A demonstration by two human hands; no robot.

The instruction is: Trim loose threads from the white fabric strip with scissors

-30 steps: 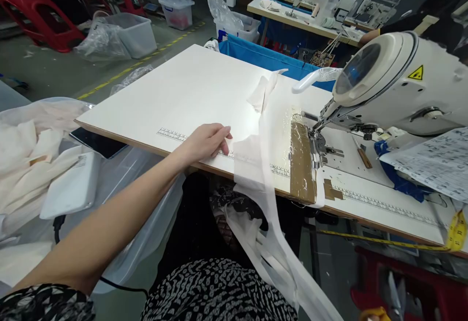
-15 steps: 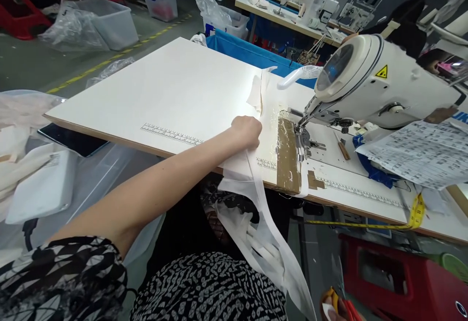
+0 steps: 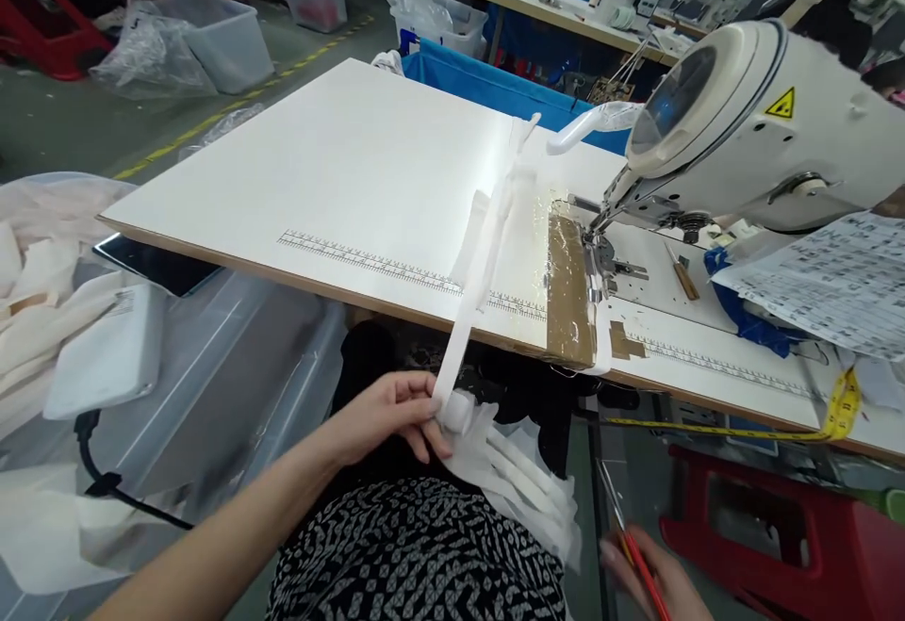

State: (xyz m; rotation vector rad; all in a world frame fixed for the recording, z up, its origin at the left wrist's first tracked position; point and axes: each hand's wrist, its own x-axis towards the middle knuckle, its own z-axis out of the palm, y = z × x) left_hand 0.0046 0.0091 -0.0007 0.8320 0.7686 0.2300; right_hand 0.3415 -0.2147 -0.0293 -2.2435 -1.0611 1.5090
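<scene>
My left hand is closed on a white fabric strip in front of the table's front edge. From my fingers the strip runs up over the edge and lies across the white tabletop. More sheer white fabric with folded bands hangs below, over my lap. At the lower right, my right hand grips scissors with red and yellow handles, blades pointing up and apart from the fabric. Part of that hand is cut off by the picture's bottom edge.
A sewing machine stands on the table's right side, with printed paper sheets beside it. A yellow measuring tape hangs at the front edge. Below is a red stool. Clear plastic bins stand on the floor.
My left hand has moved from the tabletop down to below its front edge, drawing the fabric strip towards me. The right hand with the scissors has come further into view.
</scene>
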